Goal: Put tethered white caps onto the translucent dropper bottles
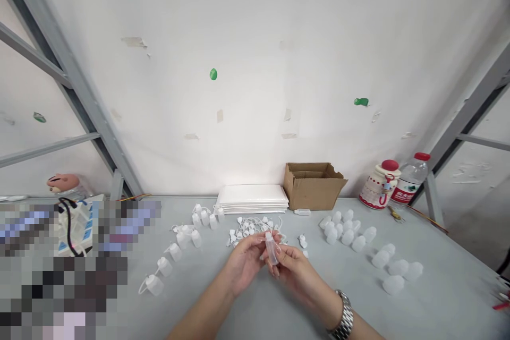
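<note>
Near the middle of the table, a small translucent plastic squeeze bottle (pixel 271 252) is held tilted between both hands. My right hand (pixel 294 268) has its fingers closed around the bottle's body. The fingers of my left hand (pixel 245 263) are closed at its neck and upper end; whether they also hold a cap is hidden. Just beyond the hands lies a loose pile of white caps with strap loops (pixel 249 226). A few loose white caps (pixel 303 240) lie right of the pile.
Capped bottles (pixel 164 266) stand in groups on the left; several translucent bottles without straps (pixel 358 243) lie on the right. Along the wall are a stack of white packets (pixel 253 196), a cardboard box (pixel 314 191), a decorated flask (pixel 376 186) and a water bottle (pixel 408 183). A power strip (pixel 85 226) lies left.
</note>
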Motion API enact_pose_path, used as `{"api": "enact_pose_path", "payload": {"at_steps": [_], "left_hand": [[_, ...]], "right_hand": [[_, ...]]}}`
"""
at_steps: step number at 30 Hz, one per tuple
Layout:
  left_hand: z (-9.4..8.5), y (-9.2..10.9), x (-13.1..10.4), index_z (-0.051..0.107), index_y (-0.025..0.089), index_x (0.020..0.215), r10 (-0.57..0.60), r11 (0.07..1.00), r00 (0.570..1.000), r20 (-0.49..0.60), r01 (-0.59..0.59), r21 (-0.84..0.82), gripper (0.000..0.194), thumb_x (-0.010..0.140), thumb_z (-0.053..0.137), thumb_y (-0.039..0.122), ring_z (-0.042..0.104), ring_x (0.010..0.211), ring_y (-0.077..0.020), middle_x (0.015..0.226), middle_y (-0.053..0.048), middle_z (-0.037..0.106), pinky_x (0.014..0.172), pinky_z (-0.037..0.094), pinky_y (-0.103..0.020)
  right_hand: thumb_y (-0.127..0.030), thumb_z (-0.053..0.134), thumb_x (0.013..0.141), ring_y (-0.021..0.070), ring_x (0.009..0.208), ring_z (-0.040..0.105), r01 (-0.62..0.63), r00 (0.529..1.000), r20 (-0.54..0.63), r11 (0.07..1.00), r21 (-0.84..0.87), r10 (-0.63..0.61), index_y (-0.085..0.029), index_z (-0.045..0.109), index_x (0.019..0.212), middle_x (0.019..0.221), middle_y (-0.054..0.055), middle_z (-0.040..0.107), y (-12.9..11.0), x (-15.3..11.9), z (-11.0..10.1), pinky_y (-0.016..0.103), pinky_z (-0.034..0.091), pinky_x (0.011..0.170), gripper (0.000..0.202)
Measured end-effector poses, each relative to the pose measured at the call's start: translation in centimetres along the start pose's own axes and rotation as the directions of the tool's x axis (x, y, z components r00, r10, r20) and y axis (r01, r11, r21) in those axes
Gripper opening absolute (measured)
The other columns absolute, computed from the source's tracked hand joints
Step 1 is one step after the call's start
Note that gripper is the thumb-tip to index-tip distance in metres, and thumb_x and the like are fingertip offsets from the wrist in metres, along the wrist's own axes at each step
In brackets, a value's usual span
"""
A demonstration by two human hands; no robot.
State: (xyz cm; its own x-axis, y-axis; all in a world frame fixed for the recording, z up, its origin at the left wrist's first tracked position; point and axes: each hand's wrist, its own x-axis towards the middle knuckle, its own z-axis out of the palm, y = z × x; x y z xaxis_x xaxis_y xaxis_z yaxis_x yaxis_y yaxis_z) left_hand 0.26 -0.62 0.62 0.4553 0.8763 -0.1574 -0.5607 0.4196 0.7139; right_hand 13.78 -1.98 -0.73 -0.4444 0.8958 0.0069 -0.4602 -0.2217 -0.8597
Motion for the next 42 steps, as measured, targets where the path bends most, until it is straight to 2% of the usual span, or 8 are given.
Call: {"api": "enact_pose_path", "payload": {"at_steps": [8, 16, 20, 25, 29, 35, 39, 42], "left_hand": [[0.7, 0.0, -0.4, 0.068, 0.01, 0.092, -0.08, 0.988, 0.997, 0.021, 0.082, -0.128, 0.026, 0.075, 0.05, 0.02, 0.059, 0.089, -0.0193, 0.092, -0.009, 0.069, 0.085, 0.041, -0.029], [0.3, -0.1, -0.4, 0.069, 0.011, 0.093, -0.066, 0.992, 0.995, 0.072, 0.073, -0.107, 0.028, 0.077, 0.05, 0.024, 0.058, 0.099, -0.022, 0.096, -0.01, 0.07, 0.092, 0.038, -0.033], [0.4, 0.3, -0.4, 0.069, 0.012, 0.091, 0.075, 0.995, 0.997, -0.018, -0.074, 0.065, 0.026, 0.072, 0.064, 0.029, 0.058, 0.098, -0.0237, 0.097, -0.012, 0.07, 0.09, 0.038, -0.034], [0.3, 0.1, 0.0, 0.071, 0.014, 0.079, 0.228, 0.959, 0.95, -0.214, -0.18, 0.22, 0.022, 0.065, 0.073, 0.031, 0.059, 0.088, -0.023, 0.089, -0.01, 0.071, 0.079, 0.039, -0.033], [0.1, -0.4, 0.2, 0.07, 0.014, 0.08, 0.185, 0.978, 0.975, -0.123, -0.17, 0.124, 0.021, 0.068, 0.07, 0.032, 0.058, 0.077, -0.0178, 0.089, -0.009, 0.069, 0.071, 0.04, -0.03], [0.5, -0.5, -0.2, 0.07, 0.014, 0.083, 0.125, 0.982, 0.992, -0.026, -0.119, 0.148, 0.026, 0.07, 0.069, 0.036, 0.055, 0.059, -0.0117, 0.096, -0.011, 0.067, 0.062, 0.04, -0.028], [0.9, -0.4, -0.4, 0.07, 0.015, 0.089, 0.127, 0.978, 0.991, -0.05, -0.117, 0.17, 0.03, 0.064, 0.074, 0.032, 0.06, 0.089, -0.021, 0.104, -0.011, 0.067, 0.079, 0.042, -0.03], [1.1, -0.2, -0.5, 0.069, 0.016, 0.096, 0.136, 0.981, 0.99, -0.04, -0.129, 0.145, 0.032, 0.066, 0.073, 0.027, 0.05, 0.113, -0.0255, 0.109, -0.011, 0.066, 0.095, 0.035, -0.033]], "right_hand": [[-0.033, 0.07, 0.071, 0.0063, 0.047, 0.03, -0.144, 0.985, 0.136, 0.948, 0.285, 0.109, -0.011, 0.066, 0.067, 0.054, -0.002, 0.045, 0.0, -0.3, 0.0, 0.022, 0.027, 0.05, 0.023], [-0.03, 0.069, 0.072, 0.0063, 0.048, 0.029, -0.231, 0.962, 0.222, 0.904, 0.36, 0.158, -0.011, 0.065, 0.075, 0.052, -0.005, 0.04, 0.2, -0.2, -0.3, 0.02, 0.026, 0.049, 0.02], [-0.038, 0.067, 0.074, 0.006, 0.046, 0.034, -0.151, 0.984, 0.128, 0.959, 0.241, 0.122, -0.011, 0.064, 0.07, 0.052, -0.003, 0.047, -0.2, -0.1, -0.2, 0.021, 0.029, 0.05, 0.027], [-0.043, 0.068, 0.07, 0.0112, 0.056, 0.049, -0.015, 0.994, -0.113, 0.994, -0.104, 0.004, -0.014, 0.066, 0.076, 0.066, 0.003, 0.063, 0.0, 0.3, -0.5, 0.025, 0.036, 0.059, 0.03], [-0.04, 0.072, 0.067, 0.0121, 0.059, 0.05, 0.058, 0.978, -0.182, 0.971, -0.23, -0.102, -0.015, 0.066, 0.071, 0.065, 0.0, 0.062, 0.1, 0.4, -0.9, 0.026, 0.037, 0.06, 0.026], [-0.04, 0.071, 0.069, 0.0089, 0.053, 0.047, -0.025, 0.999, -0.044, 0.998, 0.051, 0.027, -0.013, 0.063, 0.065, 0.06, 0.001, 0.058, 0.0, 0.3, -0.6, 0.023, 0.034, 0.055, 0.028], [-0.037, 0.072, 0.069, 0.007, 0.048, 0.044, -0.115, 0.993, 0.044, 0.954, 0.276, 0.107, -0.011, 0.06, 0.061, 0.054, 0.0, 0.055, 0.6, 0.5, -0.4, 0.021, 0.033, 0.052, 0.029], [-0.034, 0.071, 0.071, 0.0068, 0.047, 0.044, -0.151, 0.988, 0.061, 0.932, 0.329, 0.139, -0.011, 0.06, 0.062, 0.054, 0.0, 0.055, 0.9, 0.5, -0.3, 0.021, 0.033, 0.051, 0.026]]}}
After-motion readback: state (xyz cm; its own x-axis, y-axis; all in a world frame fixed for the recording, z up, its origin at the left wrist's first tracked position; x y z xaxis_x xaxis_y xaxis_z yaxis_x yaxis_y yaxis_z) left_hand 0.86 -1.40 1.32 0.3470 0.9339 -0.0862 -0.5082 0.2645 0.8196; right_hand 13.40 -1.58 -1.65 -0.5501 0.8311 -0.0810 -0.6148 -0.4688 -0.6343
